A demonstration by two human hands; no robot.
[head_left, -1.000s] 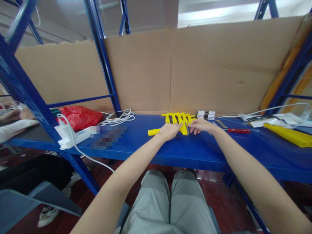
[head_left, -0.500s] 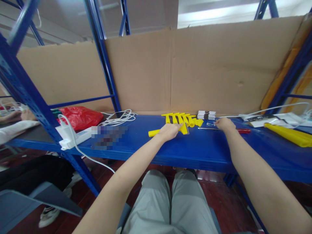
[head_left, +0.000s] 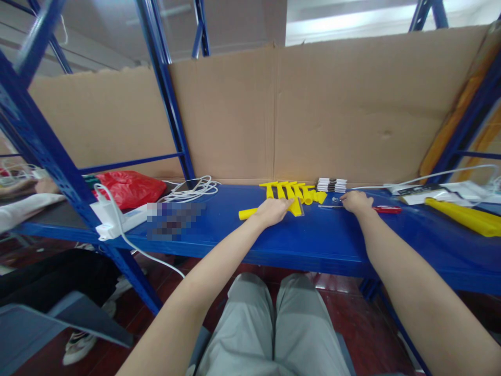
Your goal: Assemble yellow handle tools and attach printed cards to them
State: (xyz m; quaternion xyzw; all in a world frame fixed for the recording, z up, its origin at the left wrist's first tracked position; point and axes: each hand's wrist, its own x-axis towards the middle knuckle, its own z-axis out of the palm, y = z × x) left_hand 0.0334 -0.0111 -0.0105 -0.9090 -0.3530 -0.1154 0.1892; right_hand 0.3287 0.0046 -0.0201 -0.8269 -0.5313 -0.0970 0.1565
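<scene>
My left hand [head_left: 274,211] is wrapped round a yellow scraper-like tool [head_left: 296,208] lying low over the shelf. Its handle end sticks out to the left of the hand and its flat head, with a clear edge, to the right. My right hand [head_left: 357,202] reaches down at the small shiny parts [head_left: 335,200], fingers bent together; whatever is in them is too small to make out. Under this hand passes a screwdriver [head_left: 387,209], its red handle to the right and its shaft to the left. Several more yellow tools [head_left: 289,189] lie in a row behind my left hand.
Stacked white packs with dark bands [head_left: 332,185] stand against the cardboard [head_left: 332,104]. Rightward lie a yellow bag-like piece [head_left: 464,216] and white packaging [head_left: 426,193]. At left are a power strip [head_left: 131,218], white cables [head_left: 191,190], a red bag [head_left: 131,189] and another person's arm [head_left: 23,203].
My right hand has shifted slightly left, toward the small shiny parts, and more of the screwdriver's red handle shows. My left hand stays put on the yellow tool.
</scene>
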